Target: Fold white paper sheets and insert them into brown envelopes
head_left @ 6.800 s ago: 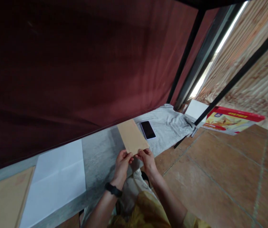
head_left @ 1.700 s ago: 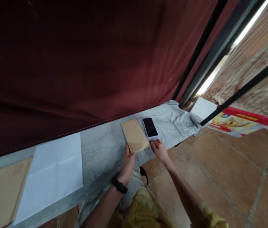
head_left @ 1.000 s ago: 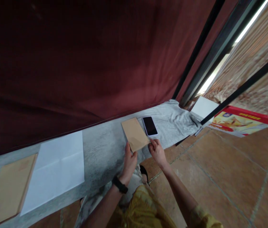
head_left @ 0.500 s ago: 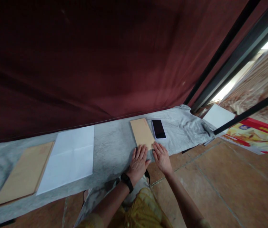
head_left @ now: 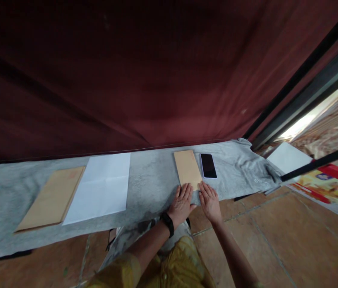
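A tan paper envelope [head_left: 187, 166] lies flat on a narrow surface covered with grey cloth [head_left: 151, 176]. My left hand [head_left: 182, 204] rests palm down with its fingers stretched over the envelope's near left corner; a black band circles that wrist. At the near right corner lie the outstretched fingers of my right hand [head_left: 210, 200], also palm down. Just right of the envelope is a dark-screened phone [head_left: 209, 165] in a pale case. Further left, a white sheet of paper [head_left: 103, 186] lies beside a stack of larger tan envelopes [head_left: 51, 198].
A dark red curtain [head_left: 145, 80] hangs along the far edge of the cloth. Black metal bars [head_left: 321, 160] cross at the right. Beyond them are a white board [head_left: 289, 157] and a red and yellow printed box [head_left: 333, 186]. Brown tiles [head_left: 277, 224] cover the floor.
The view has turned a little left, so everything sits further right in it. Both hands stay flat at the envelope's near edge, with no clear shift against it.
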Demonstrator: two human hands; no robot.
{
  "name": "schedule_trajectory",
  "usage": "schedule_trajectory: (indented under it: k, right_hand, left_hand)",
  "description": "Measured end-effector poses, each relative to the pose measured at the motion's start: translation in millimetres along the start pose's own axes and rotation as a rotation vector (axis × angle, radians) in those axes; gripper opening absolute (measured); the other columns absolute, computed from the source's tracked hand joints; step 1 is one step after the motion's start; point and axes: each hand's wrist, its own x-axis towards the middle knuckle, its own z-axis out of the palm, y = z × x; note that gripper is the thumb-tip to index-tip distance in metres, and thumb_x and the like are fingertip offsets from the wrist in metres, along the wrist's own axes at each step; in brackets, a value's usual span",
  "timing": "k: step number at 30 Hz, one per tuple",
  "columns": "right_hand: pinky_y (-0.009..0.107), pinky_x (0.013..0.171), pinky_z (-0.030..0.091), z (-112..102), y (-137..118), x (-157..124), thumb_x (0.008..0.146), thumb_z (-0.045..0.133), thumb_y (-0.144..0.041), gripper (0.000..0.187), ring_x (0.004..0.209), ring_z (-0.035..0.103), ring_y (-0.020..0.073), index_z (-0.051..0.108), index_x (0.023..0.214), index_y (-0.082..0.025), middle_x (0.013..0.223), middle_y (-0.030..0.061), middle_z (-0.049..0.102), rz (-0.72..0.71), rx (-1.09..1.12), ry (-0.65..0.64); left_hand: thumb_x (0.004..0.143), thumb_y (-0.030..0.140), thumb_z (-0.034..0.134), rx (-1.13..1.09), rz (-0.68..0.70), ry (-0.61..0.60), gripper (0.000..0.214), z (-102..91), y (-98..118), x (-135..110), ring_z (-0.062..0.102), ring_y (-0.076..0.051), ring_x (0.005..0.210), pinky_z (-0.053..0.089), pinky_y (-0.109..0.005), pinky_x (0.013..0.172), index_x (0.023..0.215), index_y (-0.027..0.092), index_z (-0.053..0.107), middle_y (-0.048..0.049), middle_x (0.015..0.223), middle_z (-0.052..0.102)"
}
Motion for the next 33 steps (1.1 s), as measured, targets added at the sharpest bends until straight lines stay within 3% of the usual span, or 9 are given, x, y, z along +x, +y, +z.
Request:
schedule_trajectory:
  k: [6, 14, 19, 26, 30, 33]
  right_hand:
    - [0.049, 0.115, 0.034, -3, -13, -3, 0.106, 0.033, -0.036, 0.05, 0.148, 0.032, 0.0258, 0.04, 0.153, -0.023, 0.156, 0.0087, 0.044, -0.022, 0.005, 0.008]
    - [0.054, 0.118, 0.03, -9, -35, -11, 0.106, 0.031, -0.036, 0.05, 0.15, 0.029, 0.026, 0.038, 0.154, -0.025, 0.158, 0.008, 0.041, -0.048, 0.057, 0.017]
    - [0.056, 0.118, 0.032, -1, -61, -24, 0.105, 0.036, -0.036, 0.05, 0.149, 0.031, 0.0272, 0.038, 0.154, -0.023, 0.158, 0.0102, 0.041, -0.063, 0.187, 0.049]
    - [0.051, 0.116, 0.039, 26, -136, -24, 0.103, 0.038, -0.032, 0.044, 0.139, 0.045, 0.0253, 0.053, 0.142, -0.023, 0.147, 0.0106, 0.053, 0.028, 0.511, -0.053]
    - [0.047, 0.112, 0.043, 39, -178, -2, 0.098, 0.042, -0.03, 0.041, 0.13, 0.054, 0.0248, 0.062, 0.133, -0.022, 0.137, 0.0114, 0.06, 0.132, 0.652, -0.051]
    - [0.042, 0.103, 0.051, 52, -208, 18, 0.095, 0.044, -0.028, 0.038, 0.115, 0.063, 0.0236, 0.068, 0.124, -0.022, 0.124, 0.0107, 0.067, 0.18, 0.753, -0.094]
  left_hand:
    - [0.096, 0.052, 0.05, -0.021, -0.015, -0.026, 0.072, -2.7, 1, 2, 0.028, -0.029, 0.151, 0.024, -0.051, 0.123, 0.152, 0.01, 0.038, -0.0174, 0.16, 0.037]
    - [0.098, 0.049, 0.047, -0.086, 0.031, 0.085, 0.072, -20.9, -6, -14, 0.016, -0.025, 0.155, 0.016, -0.048, 0.125, 0.156, 0.011, 0.028, -0.0142, 0.165, 0.026]
    - [0.098, 0.04, 0.048, -0.097, -0.09, 0.121, 0.07, -32.1, -38, -69, 0.015, -0.026, 0.155, 0.017, -0.05, 0.125, 0.158, 0.014, 0.022, -0.0131, 0.166, 0.024]
    - [0.101, 0.034, 0.041, 0.024, -0.445, 0.236, 0.067, -46.4, -126, -176, 0.019, -0.029, 0.154, 0.03, -0.054, 0.119, 0.16, 0.015, 0.014, -0.0173, 0.164, 0.026]
    - [0.1, 0.045, 0.042, 0.111, -0.557, 0.236, 0.067, -51.7, -164, -218, 0.028, -0.034, 0.15, 0.034, -0.055, 0.116, 0.156, 0.011, 0.028, -0.0219, 0.16, 0.035]
    - [0.1, 0.046, 0.044, 0.139, -0.562, 0.163, 0.06, -59.7, -176, -229, 0.042, -0.034, 0.143, 0.039, -0.053, 0.112, 0.147, 0.01, 0.044, -0.0228, 0.153, 0.045]
